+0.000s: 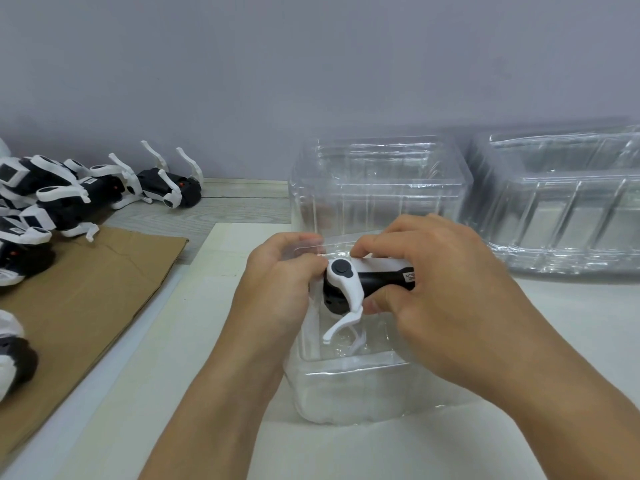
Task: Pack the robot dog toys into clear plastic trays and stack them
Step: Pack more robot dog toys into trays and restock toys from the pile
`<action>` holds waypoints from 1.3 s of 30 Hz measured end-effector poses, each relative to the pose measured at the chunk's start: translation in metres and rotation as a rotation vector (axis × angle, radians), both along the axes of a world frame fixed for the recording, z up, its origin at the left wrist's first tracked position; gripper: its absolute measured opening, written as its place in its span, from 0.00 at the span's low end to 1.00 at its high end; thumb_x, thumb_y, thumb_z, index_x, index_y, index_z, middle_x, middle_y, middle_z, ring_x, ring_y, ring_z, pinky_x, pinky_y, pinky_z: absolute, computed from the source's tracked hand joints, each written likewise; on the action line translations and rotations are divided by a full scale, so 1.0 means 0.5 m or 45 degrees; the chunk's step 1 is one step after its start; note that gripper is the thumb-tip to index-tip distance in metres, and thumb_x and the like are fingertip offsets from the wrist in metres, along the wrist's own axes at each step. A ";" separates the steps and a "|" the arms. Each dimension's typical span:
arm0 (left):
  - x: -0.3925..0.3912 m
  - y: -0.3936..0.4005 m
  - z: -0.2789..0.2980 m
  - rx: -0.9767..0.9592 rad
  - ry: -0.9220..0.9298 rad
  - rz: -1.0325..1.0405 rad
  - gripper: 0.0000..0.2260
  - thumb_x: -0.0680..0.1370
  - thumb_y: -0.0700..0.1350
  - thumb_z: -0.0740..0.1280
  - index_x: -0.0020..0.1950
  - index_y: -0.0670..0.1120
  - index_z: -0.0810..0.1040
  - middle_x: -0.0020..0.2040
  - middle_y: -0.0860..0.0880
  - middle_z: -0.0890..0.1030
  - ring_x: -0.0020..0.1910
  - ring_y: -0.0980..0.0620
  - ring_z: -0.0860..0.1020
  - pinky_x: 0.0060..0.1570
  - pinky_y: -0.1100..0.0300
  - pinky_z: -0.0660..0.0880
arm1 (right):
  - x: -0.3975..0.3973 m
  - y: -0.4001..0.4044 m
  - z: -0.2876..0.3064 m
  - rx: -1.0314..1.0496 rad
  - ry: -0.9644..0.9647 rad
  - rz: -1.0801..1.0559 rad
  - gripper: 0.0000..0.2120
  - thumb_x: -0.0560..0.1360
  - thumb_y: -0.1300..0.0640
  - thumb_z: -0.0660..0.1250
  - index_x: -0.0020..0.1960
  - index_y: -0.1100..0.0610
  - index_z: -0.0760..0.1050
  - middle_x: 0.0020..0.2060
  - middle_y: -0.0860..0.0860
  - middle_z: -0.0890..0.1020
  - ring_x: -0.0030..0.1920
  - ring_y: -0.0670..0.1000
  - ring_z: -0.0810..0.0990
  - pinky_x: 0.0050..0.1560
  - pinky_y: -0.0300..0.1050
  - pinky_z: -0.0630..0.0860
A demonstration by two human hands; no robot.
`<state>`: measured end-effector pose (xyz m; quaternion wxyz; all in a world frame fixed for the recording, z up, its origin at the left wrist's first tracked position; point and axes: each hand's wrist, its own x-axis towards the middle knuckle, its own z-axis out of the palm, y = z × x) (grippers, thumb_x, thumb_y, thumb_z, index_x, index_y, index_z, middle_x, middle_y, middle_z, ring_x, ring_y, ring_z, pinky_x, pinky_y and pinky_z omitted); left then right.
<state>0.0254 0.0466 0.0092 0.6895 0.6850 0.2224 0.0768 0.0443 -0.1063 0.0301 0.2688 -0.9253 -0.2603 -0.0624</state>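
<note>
From my seat at the feed, both hands meet near the centre of the view over a clear tray [349,375] that stands on the white table [571,341]. The right hand [446,292] has its fingers curled round the black body of a robot dog [367,289], thumb under it and fingertips over the top, so it is gripping the toy. The dog lies on its side, a white leg with a grey round joint facing me and pointing down toward six o'clock into the tray. A small white label shows on the body at about three o'clock from that joint; I cannot read it.

The left hand [280,289] is curled at the nine o'clock side of the toy, fingers bent round the tray's clear wall and the dog's end. I cannot tell how much of its grip is on the toy and how much on the plastic.

At twelve o'clock from the hands stands another clear tray [381,181], near the wall. At two o'clock a stack of trays [561,209] sits well apart from the hands.

At nine to ten o'clock a heap of robot dogs [69,195] lies partly on a brown cardboard sheet [97,292], legs sticking up. One more dog [14,355] shows at the left edge near eight o'clock.
</note>
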 end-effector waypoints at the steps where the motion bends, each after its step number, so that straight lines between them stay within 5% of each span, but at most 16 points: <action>1: 0.000 0.000 0.000 -0.010 0.011 0.001 0.19 0.60 0.43 0.68 0.50 0.50 0.83 0.45 0.53 0.86 0.43 0.56 0.84 0.48 0.56 0.77 | 0.000 0.000 0.000 -0.002 0.000 -0.003 0.08 0.68 0.55 0.75 0.46 0.47 0.80 0.42 0.42 0.77 0.47 0.47 0.71 0.50 0.51 0.71; 8: -0.004 -0.005 0.001 0.063 0.072 0.004 0.19 0.62 0.36 0.66 0.50 0.51 0.83 0.48 0.54 0.86 0.52 0.52 0.83 0.60 0.45 0.78 | -0.006 0.005 -0.001 -0.061 -0.013 -0.025 0.07 0.69 0.56 0.74 0.44 0.46 0.81 0.42 0.41 0.78 0.46 0.46 0.71 0.48 0.49 0.72; 16: -0.005 -0.010 0.006 0.015 0.082 0.021 0.22 0.58 0.37 0.62 0.47 0.51 0.84 0.47 0.53 0.86 0.51 0.50 0.84 0.60 0.42 0.78 | -0.009 0.006 0.006 0.016 0.037 -0.019 0.09 0.66 0.61 0.72 0.43 0.48 0.83 0.39 0.42 0.80 0.43 0.46 0.75 0.43 0.50 0.76; 22: -0.004 -0.008 0.004 0.025 0.088 0.025 0.22 0.57 0.37 0.62 0.46 0.53 0.84 0.48 0.53 0.86 0.51 0.49 0.84 0.59 0.44 0.79 | -0.020 0.014 0.015 0.097 0.058 0.068 0.12 0.68 0.50 0.61 0.42 0.51 0.81 0.40 0.44 0.82 0.44 0.47 0.79 0.42 0.49 0.78; 30: -0.003 -0.004 -0.003 0.021 0.066 0.042 0.22 0.64 0.32 0.61 0.49 0.52 0.83 0.48 0.53 0.86 0.50 0.51 0.84 0.56 0.45 0.80 | -0.019 0.019 0.018 0.158 0.148 0.072 0.07 0.70 0.45 0.76 0.43 0.47 0.84 0.39 0.43 0.82 0.42 0.45 0.80 0.46 0.49 0.78; 39: -0.003 0.000 -0.005 0.058 0.028 0.012 0.20 0.68 0.30 0.64 0.50 0.53 0.82 0.51 0.52 0.85 0.51 0.53 0.83 0.51 0.51 0.79 | -0.017 0.029 0.006 0.249 0.219 -0.062 0.11 0.64 0.44 0.80 0.43 0.43 0.82 0.40 0.41 0.82 0.44 0.46 0.80 0.48 0.49 0.78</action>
